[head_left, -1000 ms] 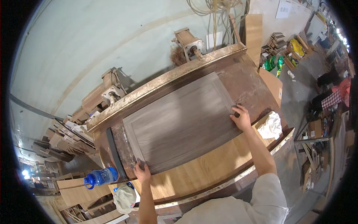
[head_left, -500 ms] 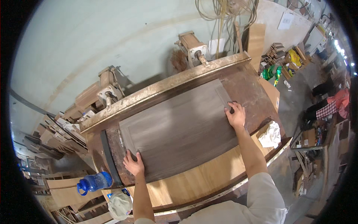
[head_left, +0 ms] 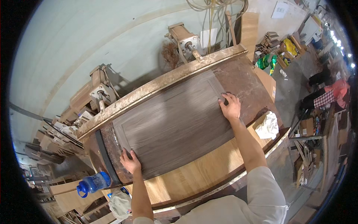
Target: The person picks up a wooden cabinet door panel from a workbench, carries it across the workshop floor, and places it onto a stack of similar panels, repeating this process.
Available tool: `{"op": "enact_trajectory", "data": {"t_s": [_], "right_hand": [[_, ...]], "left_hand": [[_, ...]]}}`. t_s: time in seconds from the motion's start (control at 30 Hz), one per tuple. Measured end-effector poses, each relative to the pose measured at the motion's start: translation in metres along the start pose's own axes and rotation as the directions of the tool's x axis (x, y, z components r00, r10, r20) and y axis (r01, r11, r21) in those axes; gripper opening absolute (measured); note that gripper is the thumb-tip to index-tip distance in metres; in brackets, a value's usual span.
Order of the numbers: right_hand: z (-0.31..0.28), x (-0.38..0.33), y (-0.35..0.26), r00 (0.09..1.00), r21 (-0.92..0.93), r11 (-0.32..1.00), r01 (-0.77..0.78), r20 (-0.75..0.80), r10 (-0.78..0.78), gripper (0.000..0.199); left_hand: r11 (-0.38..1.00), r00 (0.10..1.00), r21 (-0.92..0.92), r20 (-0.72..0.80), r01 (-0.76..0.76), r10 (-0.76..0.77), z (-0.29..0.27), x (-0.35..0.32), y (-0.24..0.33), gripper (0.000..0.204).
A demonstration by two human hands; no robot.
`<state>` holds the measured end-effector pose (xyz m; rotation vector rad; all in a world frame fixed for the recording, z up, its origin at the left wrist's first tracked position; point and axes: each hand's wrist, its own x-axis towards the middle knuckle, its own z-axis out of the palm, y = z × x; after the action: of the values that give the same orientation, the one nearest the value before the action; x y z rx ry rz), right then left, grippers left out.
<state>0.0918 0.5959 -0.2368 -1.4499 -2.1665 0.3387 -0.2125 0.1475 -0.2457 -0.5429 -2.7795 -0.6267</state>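
Note:
A dark grey-brown wooden door panel (head_left: 175, 121) with a raised frame lies flat on a rusty brown press bed (head_left: 246, 84). My left hand (head_left: 129, 162) grips the panel's near left corner. My right hand (head_left: 230, 106) holds its right edge, fingers curled over the rim. A lighter oak-coloured board (head_left: 203, 173) lies under the panel along the near side.
A worn metal rail (head_left: 156, 86) runs along the bed's far edge, with clamp cylinders (head_left: 184, 39) behind it. A white rag (head_left: 267, 126) lies at the right, a blue water bottle (head_left: 93, 183) at the left. Wood offcuts (head_left: 48, 145) are stacked left. A person (head_left: 328, 95) crouches far right.
Both hands have slid the dark panel away from me toward the far rail, uncovering more of the light board in front. My view has tipped slightly.

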Motion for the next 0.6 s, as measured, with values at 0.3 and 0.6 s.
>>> {"op": "enact_trajectory", "data": {"t_s": [0.3, 0.6], "right_hand": [[-0.0035, -0.0012, -0.0052, 1.000, 0.001, 1.000, -0.005, 0.009, 0.005, 0.037], [-0.0009, -0.0006, -0.0032, 1.000, 0.000, 1.000, 0.000, 0.016, 0.000, 0.037]], "left_hand": [[1.000, 0.999, 0.010, 0.036, 0.013, -0.013, -0.0055, 0.0007, 0.0015, 0.051], [0.999, 1.000, 0.032, 0.011, 0.022, -0.022, -0.0050, -0.0013, 0.0027, 0.052]]}}
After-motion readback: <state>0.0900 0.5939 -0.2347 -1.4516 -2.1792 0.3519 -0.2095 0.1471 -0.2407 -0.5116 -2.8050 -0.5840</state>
